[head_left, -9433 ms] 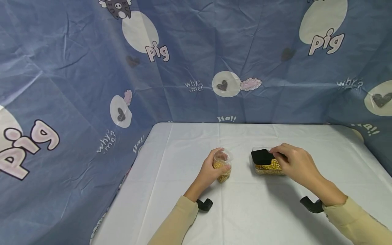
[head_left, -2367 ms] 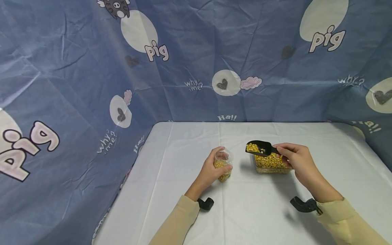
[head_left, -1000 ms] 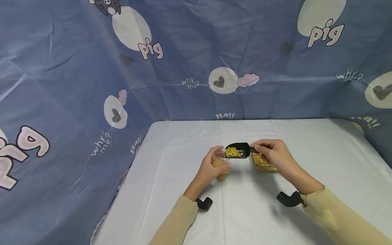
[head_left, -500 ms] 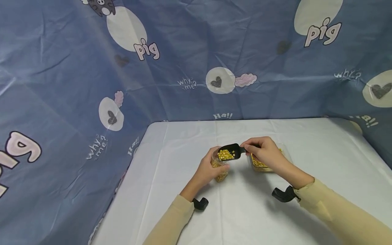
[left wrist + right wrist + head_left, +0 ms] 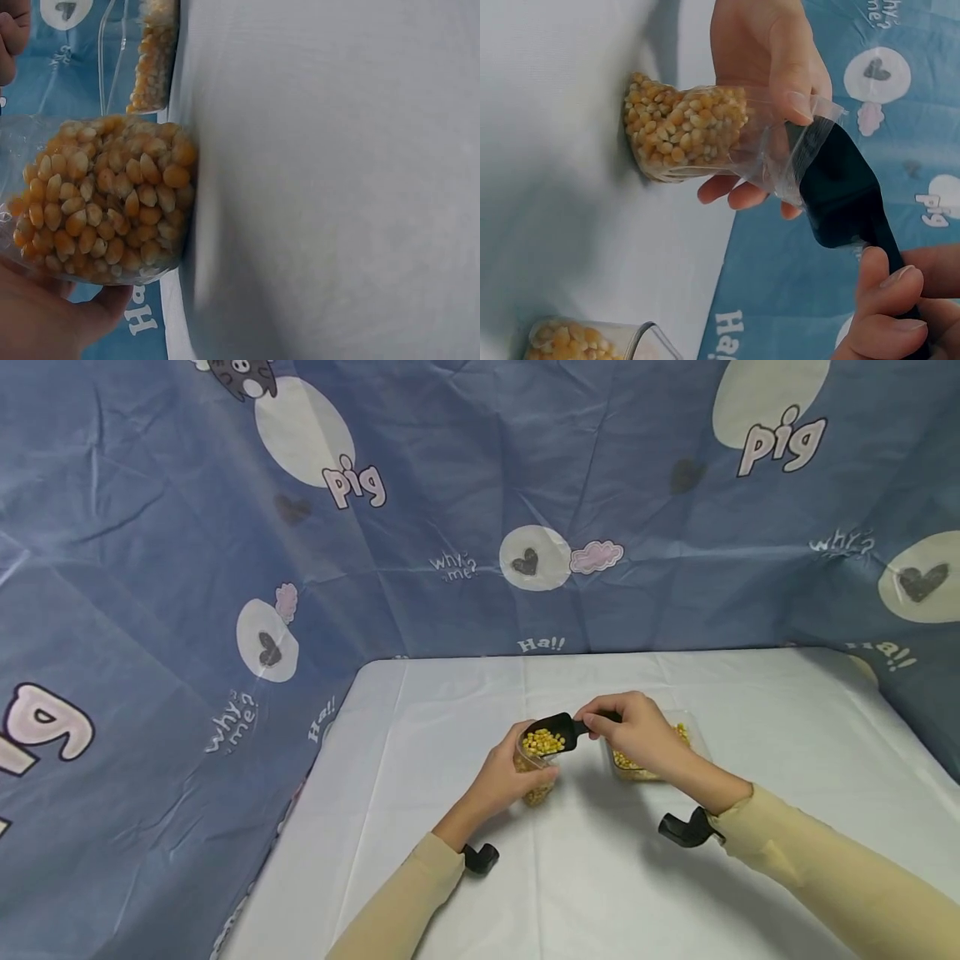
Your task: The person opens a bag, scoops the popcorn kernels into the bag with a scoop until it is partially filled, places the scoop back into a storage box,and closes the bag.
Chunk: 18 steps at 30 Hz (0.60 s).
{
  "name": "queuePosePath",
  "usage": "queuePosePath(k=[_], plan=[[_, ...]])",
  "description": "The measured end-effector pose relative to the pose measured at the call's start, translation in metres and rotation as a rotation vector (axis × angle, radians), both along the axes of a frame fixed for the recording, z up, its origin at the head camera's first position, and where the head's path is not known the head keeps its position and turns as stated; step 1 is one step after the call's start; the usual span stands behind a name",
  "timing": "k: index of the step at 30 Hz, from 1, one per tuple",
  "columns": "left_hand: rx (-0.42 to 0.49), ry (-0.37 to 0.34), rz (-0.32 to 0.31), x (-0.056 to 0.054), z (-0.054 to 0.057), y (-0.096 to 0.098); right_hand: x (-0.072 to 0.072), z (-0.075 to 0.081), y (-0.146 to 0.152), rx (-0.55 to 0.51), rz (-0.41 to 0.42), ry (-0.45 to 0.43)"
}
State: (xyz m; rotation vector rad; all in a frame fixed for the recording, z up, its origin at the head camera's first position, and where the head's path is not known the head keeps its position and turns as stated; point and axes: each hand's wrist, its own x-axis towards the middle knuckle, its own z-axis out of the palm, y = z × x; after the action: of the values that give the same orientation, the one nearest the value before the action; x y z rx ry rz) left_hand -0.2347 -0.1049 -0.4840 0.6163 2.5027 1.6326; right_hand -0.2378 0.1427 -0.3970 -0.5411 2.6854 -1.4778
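Observation:
A clear plastic bag (image 5: pixel 537 797) with corn kernels in its lower part stands at the middle of the table. My left hand (image 5: pixel 493 783) grips it round its upper part, thumb on the near side, with the mouth spread. In the right wrist view the bag's bottom (image 5: pixel 682 135) is close over the cloth. My right hand (image 5: pixel 633 731) pinches the handle of a black scoop (image 5: pixel 567 727), and yellow kernels lie in its bowl. The scoop's front end is inside the bag's mouth, tilted down to the left.
A clear rectangular container (image 5: pixel 639 775) of corn kernels stands right of the bag, partly hidden under my right hand and forearm. White cloth covers the table (image 5: pixel 450 710). A blue printed curtain (image 5: pixel 420 602) hangs behind and at the left.
My right hand has lifted the scoop out of the container with kernels in it, then moved left until the scoop's tip entered the bag's mouth. My left hand keeps its hold on the bag.

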Motion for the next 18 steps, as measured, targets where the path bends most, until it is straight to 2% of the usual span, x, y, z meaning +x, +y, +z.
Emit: queuePosePath(k=[9,18], plan=[[0.061,-0.011,-0.014,0.0013,-0.0035,-0.0034,0.0036,-0.0006,-0.0035,0.062,-0.004,0.096],[0.087,0.026,-0.019,0.0002,-0.0031,-0.0044,0.0045,0.0003,-0.0066,0.065,0.003,0.21]])
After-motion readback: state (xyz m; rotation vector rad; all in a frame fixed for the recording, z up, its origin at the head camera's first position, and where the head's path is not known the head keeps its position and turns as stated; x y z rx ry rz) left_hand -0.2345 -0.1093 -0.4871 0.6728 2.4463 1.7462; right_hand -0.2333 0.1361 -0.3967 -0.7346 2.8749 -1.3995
